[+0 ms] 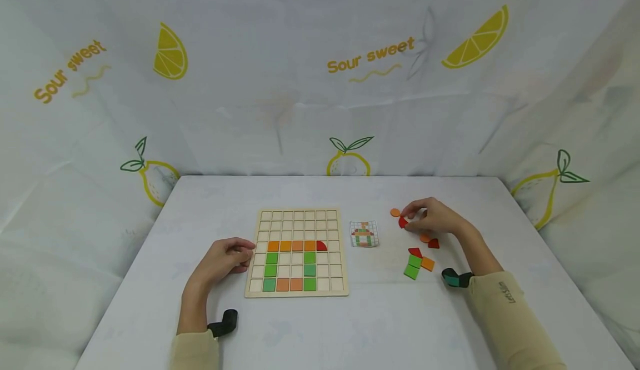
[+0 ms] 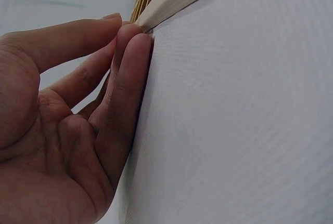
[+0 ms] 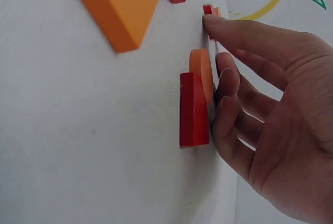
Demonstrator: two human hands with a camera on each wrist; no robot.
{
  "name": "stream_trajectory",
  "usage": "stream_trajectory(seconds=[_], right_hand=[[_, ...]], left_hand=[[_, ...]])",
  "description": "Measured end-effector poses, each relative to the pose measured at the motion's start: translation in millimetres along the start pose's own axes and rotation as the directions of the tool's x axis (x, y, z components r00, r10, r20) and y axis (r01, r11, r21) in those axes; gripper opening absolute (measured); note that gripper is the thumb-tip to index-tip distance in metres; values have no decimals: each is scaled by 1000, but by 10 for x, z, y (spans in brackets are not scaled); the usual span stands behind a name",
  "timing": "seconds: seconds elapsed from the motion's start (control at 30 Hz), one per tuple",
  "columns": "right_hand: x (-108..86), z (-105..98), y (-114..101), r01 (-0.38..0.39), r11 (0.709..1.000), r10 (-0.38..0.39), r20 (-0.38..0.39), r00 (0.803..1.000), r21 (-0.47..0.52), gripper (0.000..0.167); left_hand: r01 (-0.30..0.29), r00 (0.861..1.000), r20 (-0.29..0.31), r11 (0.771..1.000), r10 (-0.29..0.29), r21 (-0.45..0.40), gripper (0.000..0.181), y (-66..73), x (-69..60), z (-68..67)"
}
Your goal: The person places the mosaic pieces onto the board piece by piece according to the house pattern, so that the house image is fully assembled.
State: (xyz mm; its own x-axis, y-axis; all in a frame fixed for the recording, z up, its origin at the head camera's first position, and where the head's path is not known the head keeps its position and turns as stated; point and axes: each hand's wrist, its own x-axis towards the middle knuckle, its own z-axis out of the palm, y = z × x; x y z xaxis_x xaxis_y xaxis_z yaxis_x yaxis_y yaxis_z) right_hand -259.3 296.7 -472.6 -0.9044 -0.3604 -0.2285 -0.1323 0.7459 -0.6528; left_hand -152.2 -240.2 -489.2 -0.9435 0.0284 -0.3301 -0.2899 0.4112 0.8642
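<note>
Below, white tabletop (image 1: 380,325) under grid board (image 1: 299,225); behind, lemon-print cloth (image 1: 250,109)

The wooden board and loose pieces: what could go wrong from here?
The right hand is at a red piece with an orange disc close beside it, and might accidentally nudge the disc. The left hand is at the edge of the wooden board; a bump could perhaps shift the tiles on it.
</note>
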Motion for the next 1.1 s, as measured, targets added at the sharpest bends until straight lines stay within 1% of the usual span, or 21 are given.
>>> stream_trajectory(seconds=[0.13, 0.23, 0.43, 0.67, 0.73, 0.8, 1.0, 1.1], right_hand=[[1, 12, -5, 3, 1000, -3, 6, 1000, -5, 31], [2, 19, -8, 26, 1000, -26, 14, 1000, -7, 34], [17, 42, 10, 27, 1000, -27, 19, 999, -14, 30], [25, 76, 34, 32, 999, -32, -16, 999, -37, 31], [20, 82, 27, 34, 999, -35, -24, 999, -39, 31], [12, 87, 4, 42, 998, -43, -27, 999, -38, 31], [13, 116, -149, 95, 995, -96, -29, 995, -18, 28], [33, 155, -266, 145, 989, -146, -50, 988, -12, 28]], left_hand=[[7, 1000, -1, 1000, -7, -3, 26, 3, 2, 0], [14, 1000, -3, 1000, -14, -6, 25, 3, -1, -2], [15, 1000, -4, 1000, -15, -1, 25, -1, -1, -8], [27, 1000, -2, 1000, -27, -13, 24, -4, 5, 0], [22, 1000, 1, 1000, -22, -7, 25, -8, 6, 2], [29, 1000, -4, 1000, -29, -12, 24, -5, 5, 3], [16, 1000, 0, 1000, -16, -12, 25, -2, 1, -3], [9, 1000, 1, 1000, -9, -9, 26, -5, 4, -2]])
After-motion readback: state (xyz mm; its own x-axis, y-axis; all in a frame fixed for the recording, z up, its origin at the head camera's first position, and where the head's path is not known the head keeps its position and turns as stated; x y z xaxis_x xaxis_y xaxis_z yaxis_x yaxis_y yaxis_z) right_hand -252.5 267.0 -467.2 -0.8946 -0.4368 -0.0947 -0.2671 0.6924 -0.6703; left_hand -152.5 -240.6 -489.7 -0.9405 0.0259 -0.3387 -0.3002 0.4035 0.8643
